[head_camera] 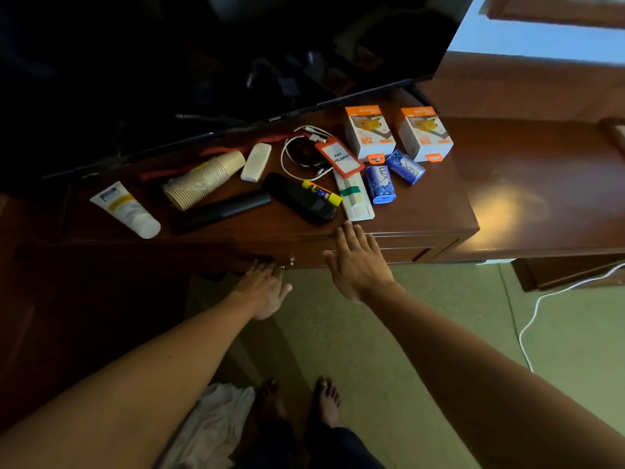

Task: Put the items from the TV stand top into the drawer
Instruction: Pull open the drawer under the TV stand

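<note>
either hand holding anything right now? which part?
Nothing held. The left hand reaches with straight fingers toward the dark wooden drawer front; the right hand hovers open at the stand's front edge.

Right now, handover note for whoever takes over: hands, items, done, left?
Left hand: open, fingers at the drawer front near its knob, holding nothing.
Right hand: open, fingertips at the TV stand top edge, holding nothing.
Items all on top: sunscreen tube, paper cup stack, glue stick, two blue soap bars, two orange-and-white boxes, badge holder, white cable, others.
Done: nothing; drawer looks closed.
Left: open drawer, move everything in.
</note>
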